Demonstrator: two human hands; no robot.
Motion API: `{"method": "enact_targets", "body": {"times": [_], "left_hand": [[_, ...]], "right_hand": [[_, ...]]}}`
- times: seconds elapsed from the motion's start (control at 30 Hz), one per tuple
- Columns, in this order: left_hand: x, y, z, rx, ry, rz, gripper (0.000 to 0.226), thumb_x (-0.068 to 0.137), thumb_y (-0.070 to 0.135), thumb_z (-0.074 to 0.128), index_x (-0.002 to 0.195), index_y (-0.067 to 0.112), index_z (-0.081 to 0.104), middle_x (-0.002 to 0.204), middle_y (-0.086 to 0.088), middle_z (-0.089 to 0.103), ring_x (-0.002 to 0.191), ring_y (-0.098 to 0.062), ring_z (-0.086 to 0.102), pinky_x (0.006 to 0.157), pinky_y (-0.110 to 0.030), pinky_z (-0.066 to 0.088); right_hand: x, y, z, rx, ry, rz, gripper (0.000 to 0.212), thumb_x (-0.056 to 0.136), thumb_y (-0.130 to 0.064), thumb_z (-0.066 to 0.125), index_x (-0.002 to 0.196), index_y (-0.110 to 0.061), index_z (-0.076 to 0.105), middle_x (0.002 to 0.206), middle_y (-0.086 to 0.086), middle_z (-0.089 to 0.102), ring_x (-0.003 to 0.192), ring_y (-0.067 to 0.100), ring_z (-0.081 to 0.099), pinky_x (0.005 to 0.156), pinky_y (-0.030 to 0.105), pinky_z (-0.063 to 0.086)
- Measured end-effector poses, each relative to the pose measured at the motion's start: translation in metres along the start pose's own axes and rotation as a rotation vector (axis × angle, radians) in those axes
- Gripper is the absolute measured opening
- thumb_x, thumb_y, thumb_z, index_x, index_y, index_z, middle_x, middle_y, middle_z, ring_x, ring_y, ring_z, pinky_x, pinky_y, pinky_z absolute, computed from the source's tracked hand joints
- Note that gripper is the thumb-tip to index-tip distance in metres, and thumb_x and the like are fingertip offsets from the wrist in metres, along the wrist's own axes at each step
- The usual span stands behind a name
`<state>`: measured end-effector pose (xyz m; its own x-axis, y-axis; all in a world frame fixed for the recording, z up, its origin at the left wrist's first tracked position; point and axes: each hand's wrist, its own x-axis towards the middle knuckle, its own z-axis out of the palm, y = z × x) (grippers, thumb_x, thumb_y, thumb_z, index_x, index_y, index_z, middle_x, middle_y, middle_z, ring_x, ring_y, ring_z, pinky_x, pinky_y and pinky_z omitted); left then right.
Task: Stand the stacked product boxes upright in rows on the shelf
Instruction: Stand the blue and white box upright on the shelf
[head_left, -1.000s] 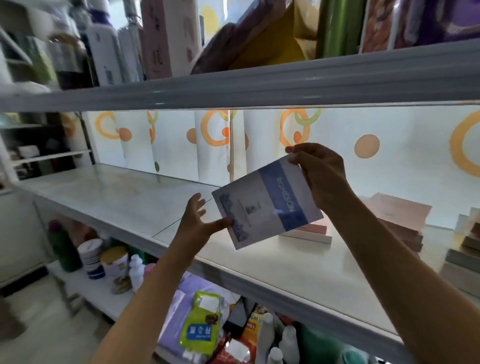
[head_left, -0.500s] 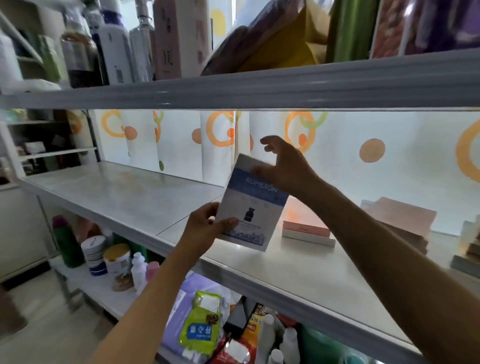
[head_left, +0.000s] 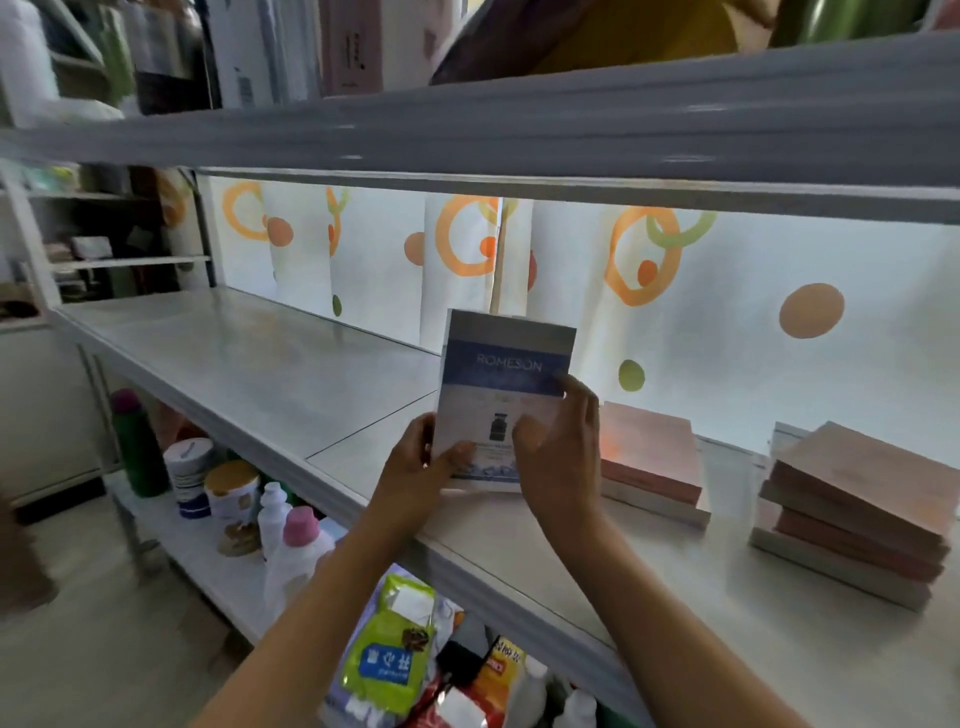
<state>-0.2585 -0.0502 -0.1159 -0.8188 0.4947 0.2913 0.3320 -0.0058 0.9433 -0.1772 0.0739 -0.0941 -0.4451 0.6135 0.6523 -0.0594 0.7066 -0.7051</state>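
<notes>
Right now a flat product box (head_left: 506, 384) stands upright near the front of the middle shelf (head_left: 249, 364), its long axis vertical and its printed face turned toward the camera. A blue band with the word ROMESON runs across its upper part and reads level, with a small dark bottle pictured below it. Its bottom edge looks to be at the shelf surface, though the hands cover most of that edge and contact cannot be confirmed.

Both hands grasp the box. The left hand (head_left: 415, 480) pinches the lower left corner, at about 7 o'clock on the box, with the thumb laid across the front face. The right hand (head_left: 563, 457) grips the right edge at about 4 o'clock, thumb on the front and a fingertip reaching up to the blue band.

Just beside the right hand, at 3 o'clock from the box, a short stack of pink boxes (head_left: 652, 462) lies flat on the shelf. Farther along at 3 o'clock, well apart from it, a taller stack of flat boxes (head_left: 857, 514) also lies flat. Behind the shelf hangs a white curtain (head_left: 753, 270) printed with orange rings and dots.
</notes>
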Motion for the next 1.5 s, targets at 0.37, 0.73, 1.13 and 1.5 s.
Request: {"method": "enact_targets", "body": {"times": [0.37, 0.73, 1.13, 1.5], "left_hand": [[0.001, -0.009, -0.001, -0.058, 0.088, -0.015, 0.029, 0.087, 0.016, 0.065, 0.109, 0.032, 0.055, 0.096, 0.018, 0.066, 0.085, -0.001, 0.066, 0.056, -0.01, 0.049], [-0.004, -0.002, -0.005, -0.181, -0.101, -0.052, 0.03, 0.094, 0.042, 0.045, 0.107, 0.03, 0.069, 0.108, 0.012, 0.071, 0.104, -0.007, 0.066, 0.082, -0.028, 0.056], [0.0, -0.008, -0.007, 0.122, -0.175, 0.14, 0.034, 0.085, 0.008, 0.068, 0.111, 0.029, 0.07, 0.142, 0.023, 0.042, 0.126, 0.004, 0.044, 0.096, -0.015, 0.039], [0.049, 0.017, 0.025, -0.017, 0.192, 0.076, 0.021, 0.095, 0.016, 0.056, 0.115, 0.017, 0.061, 0.124, 0.006, 0.06, 0.115, -0.015, 0.057, 0.092, -0.022, 0.048]], "right_hand": [[-0.008, 0.005, -0.015, 0.045, -0.152, 0.089, 0.053, 0.086, -0.015, 0.067, 0.131, -0.027, 0.043, 0.137, -0.005, 0.04, 0.122, 0.016, 0.044, 0.091, 0.023, 0.052], [-0.005, 0.004, -0.017, 0.394, -0.614, 0.284, 0.074, 0.082, -0.028, 0.076, 0.142, -0.038, 0.033, 0.132, -0.017, 0.044, 0.12, 0.007, 0.045, 0.076, 0.014, 0.039], [-0.007, 0.015, -0.016, 0.136, -0.436, 0.098, 0.054, 0.078, -0.027, 0.08, 0.118, -0.035, 0.044, 0.108, -0.018, 0.056, 0.096, 0.002, 0.056, 0.069, 0.013, 0.048], [0.009, 0.029, -0.026, 0.05, -0.265, 0.151, 0.063, 0.073, -0.016, 0.079, 0.122, -0.025, 0.041, 0.101, -0.006, 0.062, 0.084, 0.011, 0.063, 0.067, 0.022, 0.054]]}}
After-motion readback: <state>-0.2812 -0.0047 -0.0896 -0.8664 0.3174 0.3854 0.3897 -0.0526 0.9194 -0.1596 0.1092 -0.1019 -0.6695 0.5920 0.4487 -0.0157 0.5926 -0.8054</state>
